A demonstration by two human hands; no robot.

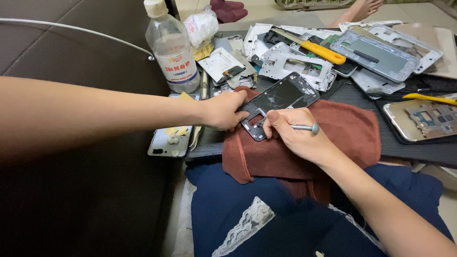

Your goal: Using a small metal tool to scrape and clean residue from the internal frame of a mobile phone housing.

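A dark phone frame with a cracked black panel [281, 97] lies on a reddish-brown cloth [342, 131] spread over the table's near edge. My left hand [223, 110] presses on the frame's near left corner, its fingers curled over the edge. My right hand [295, 135] grips a thin metal tool [304, 127] with a round silver end; its tip is hidden under my fingers at the frame's near end.
A clear plastic bottle with a white cap [172, 47] stands at the table's left. Behind the cloth lies a heap of phone frames and plates [295, 64] with a yellow-handled tool [321, 51]. A phone back [171, 140] rests at the left edge.
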